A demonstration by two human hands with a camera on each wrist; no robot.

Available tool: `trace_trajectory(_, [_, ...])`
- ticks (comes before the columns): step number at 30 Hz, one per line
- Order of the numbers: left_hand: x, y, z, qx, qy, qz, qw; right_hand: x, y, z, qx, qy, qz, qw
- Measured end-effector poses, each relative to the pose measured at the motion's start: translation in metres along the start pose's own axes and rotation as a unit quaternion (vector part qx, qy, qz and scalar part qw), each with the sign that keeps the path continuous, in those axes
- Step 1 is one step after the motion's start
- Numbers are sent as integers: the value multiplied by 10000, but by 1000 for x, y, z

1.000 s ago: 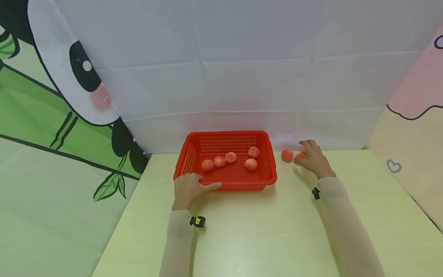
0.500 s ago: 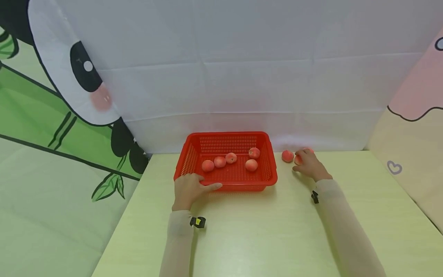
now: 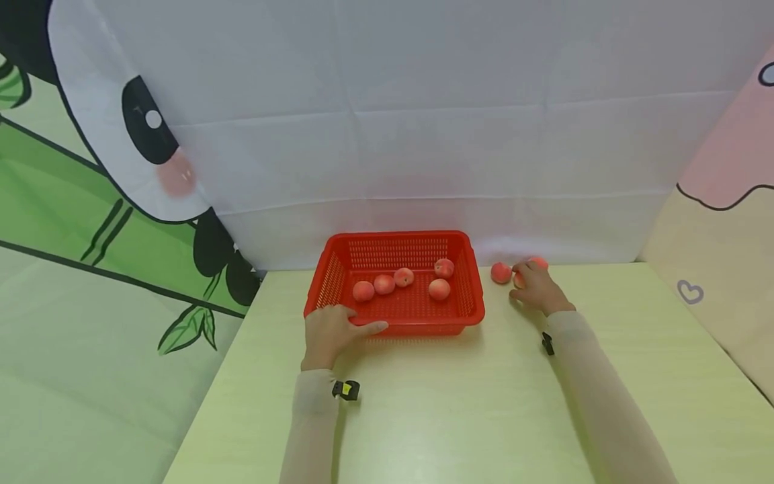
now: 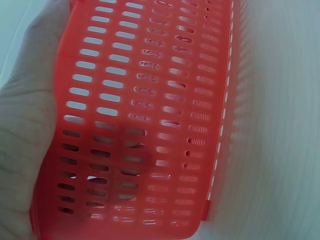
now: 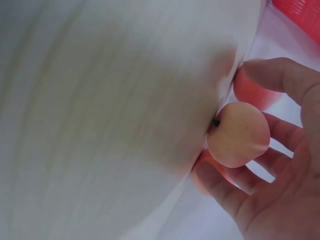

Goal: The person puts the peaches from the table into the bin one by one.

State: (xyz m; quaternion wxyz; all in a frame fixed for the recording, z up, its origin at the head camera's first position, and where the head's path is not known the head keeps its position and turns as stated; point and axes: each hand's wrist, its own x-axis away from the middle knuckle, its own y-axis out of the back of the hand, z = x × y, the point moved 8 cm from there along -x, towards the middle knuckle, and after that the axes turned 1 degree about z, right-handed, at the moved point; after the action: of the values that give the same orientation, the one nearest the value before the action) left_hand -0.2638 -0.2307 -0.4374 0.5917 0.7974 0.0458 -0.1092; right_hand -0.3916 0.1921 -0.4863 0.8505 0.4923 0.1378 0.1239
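Observation:
A red plastic basket [image 3: 393, 329] stands at the back of the table with several peaches [image 3: 383, 284] inside. My left hand [image 3: 329, 333] grips its near left corner, the thumb lying along the front rim. In the left wrist view that hand [image 4: 25, 120] lies against the rim beside the slotted wall. Right of the basket, my right hand [image 3: 538, 286] reaches over a peach [image 5: 238, 135]. Its fingers spread behind this peach, and the thumb stands apart from it, beside a second peach [image 3: 500, 272]. A third peach [image 3: 539, 262] shows behind the hand.
The pale wooden table [image 3: 435, 403] meets a white cloth backdrop [image 3: 423, 134] just behind the basket and the loose peaches. Printed cloth [image 3: 713, 282] borders the right side. A black strap [image 3: 346, 390] is on the left wrist.
My right hand has come down and a little left over the middle peach, then almost stopped. The peach behind it now shows past the knuckles. The left hand and basket stay put.

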Motion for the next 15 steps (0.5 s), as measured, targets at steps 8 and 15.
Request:
trace_trajectory(8, [0,0,1,3,16,47,10000,0,-1,1,29,91,39,9999])
trace_trajectory(15, [0,0,1,-40,2,20,10000,7,-7,-3,-140,-99,405,9990])
